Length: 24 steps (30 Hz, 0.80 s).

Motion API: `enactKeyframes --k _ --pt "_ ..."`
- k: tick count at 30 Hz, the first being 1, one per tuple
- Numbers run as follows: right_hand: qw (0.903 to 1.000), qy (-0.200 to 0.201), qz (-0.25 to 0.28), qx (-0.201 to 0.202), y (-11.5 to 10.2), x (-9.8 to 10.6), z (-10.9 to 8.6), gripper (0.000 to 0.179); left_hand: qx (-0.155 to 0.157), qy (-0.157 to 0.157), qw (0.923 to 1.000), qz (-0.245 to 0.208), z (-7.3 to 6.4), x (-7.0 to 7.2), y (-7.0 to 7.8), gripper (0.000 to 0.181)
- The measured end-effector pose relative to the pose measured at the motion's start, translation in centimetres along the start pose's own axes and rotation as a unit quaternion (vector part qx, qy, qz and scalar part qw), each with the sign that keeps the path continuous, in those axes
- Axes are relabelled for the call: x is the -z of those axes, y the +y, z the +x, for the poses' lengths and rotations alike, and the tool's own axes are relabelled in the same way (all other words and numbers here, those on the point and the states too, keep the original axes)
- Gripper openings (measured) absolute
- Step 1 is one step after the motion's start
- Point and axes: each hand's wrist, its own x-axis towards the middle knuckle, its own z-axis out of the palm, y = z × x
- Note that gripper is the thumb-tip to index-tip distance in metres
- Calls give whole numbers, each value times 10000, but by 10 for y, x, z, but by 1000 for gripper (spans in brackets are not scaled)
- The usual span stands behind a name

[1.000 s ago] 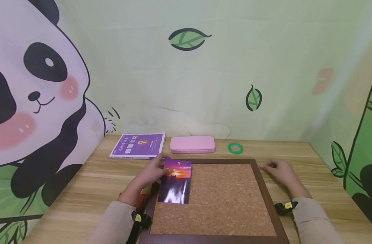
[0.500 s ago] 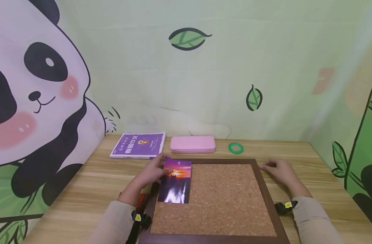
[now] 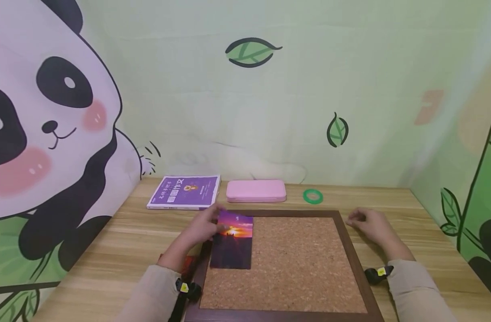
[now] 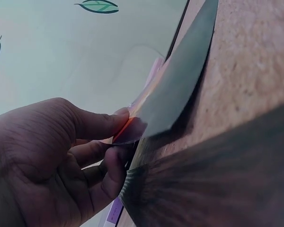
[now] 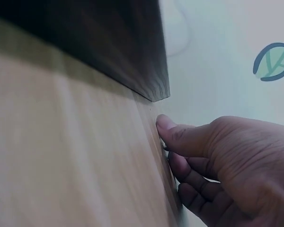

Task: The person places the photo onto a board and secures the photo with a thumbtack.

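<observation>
My left hand [image 3: 205, 226] pinches the left edge of a glossy sunset photo [image 3: 231, 248] between thumb and fingers. The photo lies over the upper left of a cork board [image 3: 298, 264] with a dark brown wooden frame. In the left wrist view, the photo [image 4: 180, 80] is bowed, and its lower edge appears lifted off the cork. My right hand [image 3: 372, 226] rests on the table just right of the board's far right corner, its fingers loosely curled. In the right wrist view, that hand [image 5: 236, 161] shows no clear object in its fingers and is apart from the frame.
Behind the board, a purple book [image 3: 185, 192], a pink pencil case [image 3: 256, 191] and a green tape roll [image 3: 312, 196] lie along the back of the wooden table [image 3: 96, 268]. A red and black thing [image 3: 188, 264], mostly hidden, lies by the left forearm.
The bright glare on the photo's dark lower half is gone, so its tilt has altered slightly. The left hand keeps its pinch. The head view has shifted a little; the right hand stays in place.
</observation>
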Motion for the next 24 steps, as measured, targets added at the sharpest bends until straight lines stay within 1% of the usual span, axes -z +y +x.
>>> enactKeyframes --k 5,8,12,16,19,22,24 --pt "9998 37 116 -136 -1 1 -2 27 -142 -166 9998 -11 -1 2 0 47" --pt "9997 59 77 -235 -1 1 -2 27 -211 -308 9993 6 -2 4 2 46" --pt "9998 71 2 -191 -1 2 -2 21 -268 -501 9984 36 -4 8 3 40" --pt "9999 154 -47 -30 -5 3 -3 18 -289 -516 9983 4 -5 8 1 35" --pt "9993 376 -62 63 -15 7 -3 17 -269 -463 9985 -113 -4 5 -2 35" --pt "9986 498 70 177 -33 14 -1 19 -205 -382 9989 -180 -3 1 -2 36" --pt "9982 491 172 290 -48 17 1 21 -210 -297 9993 -69 -3 -1 0 36"
